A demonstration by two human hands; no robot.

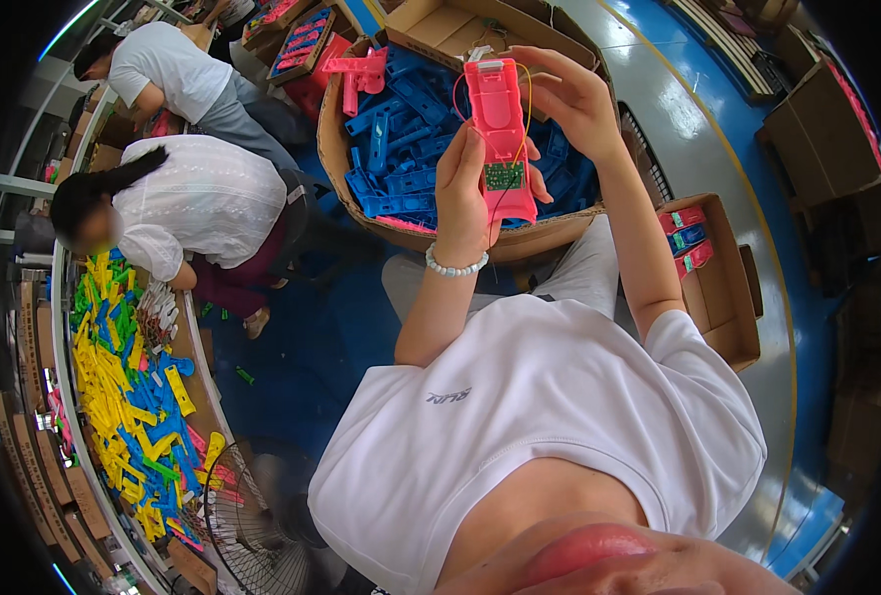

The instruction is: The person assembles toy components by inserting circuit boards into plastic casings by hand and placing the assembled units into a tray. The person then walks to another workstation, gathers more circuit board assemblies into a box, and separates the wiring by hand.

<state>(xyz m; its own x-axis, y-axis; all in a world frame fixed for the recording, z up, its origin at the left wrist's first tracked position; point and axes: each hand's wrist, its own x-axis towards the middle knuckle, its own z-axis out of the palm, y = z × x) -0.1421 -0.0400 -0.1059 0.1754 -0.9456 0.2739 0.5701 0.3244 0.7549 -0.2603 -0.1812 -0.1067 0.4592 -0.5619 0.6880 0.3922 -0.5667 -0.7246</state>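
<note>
I see the pink plastic housing (501, 134) held upright above the cardboard box (460, 236), long axis running near-vertical in the picture, one end toward the box's far side, the other toward my wrist. My left hand (465, 193) is curled around its lower part, thumb and fingers closed on the edges. My right hand (571, 99) pinches its upper end with bent fingers. The housing is an open half-shell: a small green circuit board (503, 177) sits low inside, with thin yellow and red wires (526, 99) looping alongside. Blue plastic parts (401, 149) fill the box beneath.
</note>
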